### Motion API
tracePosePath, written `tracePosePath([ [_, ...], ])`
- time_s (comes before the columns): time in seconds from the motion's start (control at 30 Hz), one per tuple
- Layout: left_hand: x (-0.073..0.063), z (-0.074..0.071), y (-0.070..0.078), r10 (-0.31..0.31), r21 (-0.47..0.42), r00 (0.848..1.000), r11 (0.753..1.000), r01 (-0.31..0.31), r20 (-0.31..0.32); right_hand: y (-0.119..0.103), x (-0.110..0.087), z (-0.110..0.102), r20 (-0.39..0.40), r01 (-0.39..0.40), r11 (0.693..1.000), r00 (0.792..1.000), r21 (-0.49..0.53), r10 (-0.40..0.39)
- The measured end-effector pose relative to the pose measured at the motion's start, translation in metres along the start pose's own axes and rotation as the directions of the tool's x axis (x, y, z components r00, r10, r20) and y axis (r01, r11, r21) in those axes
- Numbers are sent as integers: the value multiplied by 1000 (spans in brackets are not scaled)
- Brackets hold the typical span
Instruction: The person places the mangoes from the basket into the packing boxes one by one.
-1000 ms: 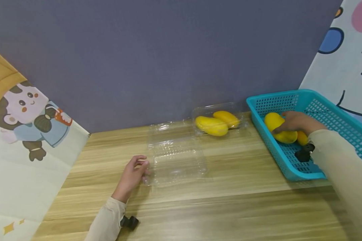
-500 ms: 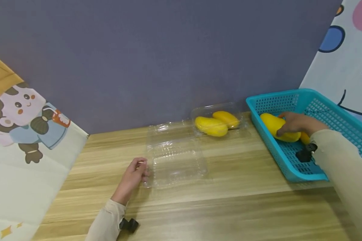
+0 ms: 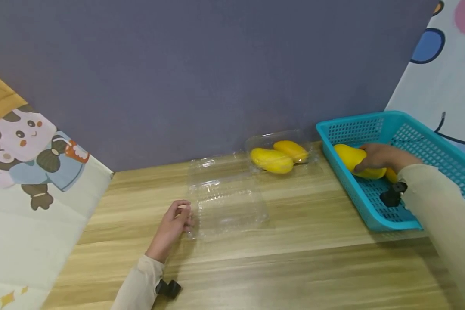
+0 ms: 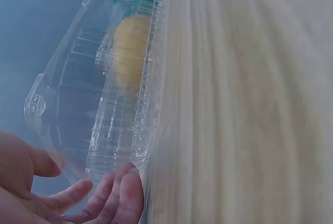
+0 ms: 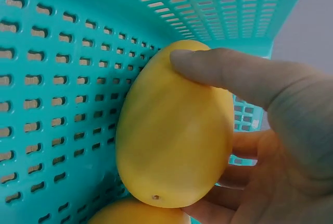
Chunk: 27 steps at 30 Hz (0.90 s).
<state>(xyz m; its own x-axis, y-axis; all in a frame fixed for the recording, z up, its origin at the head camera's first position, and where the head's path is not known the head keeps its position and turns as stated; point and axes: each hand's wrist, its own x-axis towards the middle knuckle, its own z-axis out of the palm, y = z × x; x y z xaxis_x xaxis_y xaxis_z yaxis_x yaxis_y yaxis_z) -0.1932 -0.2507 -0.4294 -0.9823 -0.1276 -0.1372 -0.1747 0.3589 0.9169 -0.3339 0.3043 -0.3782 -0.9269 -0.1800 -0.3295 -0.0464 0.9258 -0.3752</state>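
In the head view, my right hand point(image 3: 383, 156) is inside a turquoise plastic basket point(image 3: 376, 224), gripping a yellow mango point(image 3: 346, 155). The right wrist view has the thumb on top of this mango point(image 5: 174, 130) and the fingers along its side. Part of another mango point(image 5: 138, 212) shows below it. My left hand point(image 3: 172, 224) touches the left edge of a clear plastic clamshell box point(image 3: 226, 211), which lies with its lid raised behind it. Up close, the left fingers point(image 4: 130, 195) are loosely bent against the clear plastic point(image 4: 78, 104); the thumb stands apart from them.
Two mangoes point(image 3: 272, 160) sit in a second clear box point(image 3: 271, 137) at the back, between the first box and the basket. A grey-purple wall point(image 3: 217, 86) rises behind the wooden table point(image 3: 255, 271). Cartoon-printed panels point(image 3: 35, 146) stand on both sides.
In the basket, the yellow mango under my right hand has shifted slightly, and more of its length shows. My left hand stays beside the box.
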Motion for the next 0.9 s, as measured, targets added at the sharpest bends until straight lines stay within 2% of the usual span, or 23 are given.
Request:
tracePosePath([
  [0.17,4,1,9,2,11,1000,1000,-2,27,1,-2,-6,-41,-7,999,999,-42,5],
  [0.27,4,0,11,-16,4,999,1000,16,38,1,-3,-6,-47,-10,1000,999,-20,9],
  [0.43,1,-2,8,-33,-21,998,999,35,51,-3,-5,-3,-20,-9,1000,1000,24,10],
  [0.9,1,-3,8,-13,-75,999,997,17,49,-8,-8,-4,-36,1,1000,999,4,-1],
])
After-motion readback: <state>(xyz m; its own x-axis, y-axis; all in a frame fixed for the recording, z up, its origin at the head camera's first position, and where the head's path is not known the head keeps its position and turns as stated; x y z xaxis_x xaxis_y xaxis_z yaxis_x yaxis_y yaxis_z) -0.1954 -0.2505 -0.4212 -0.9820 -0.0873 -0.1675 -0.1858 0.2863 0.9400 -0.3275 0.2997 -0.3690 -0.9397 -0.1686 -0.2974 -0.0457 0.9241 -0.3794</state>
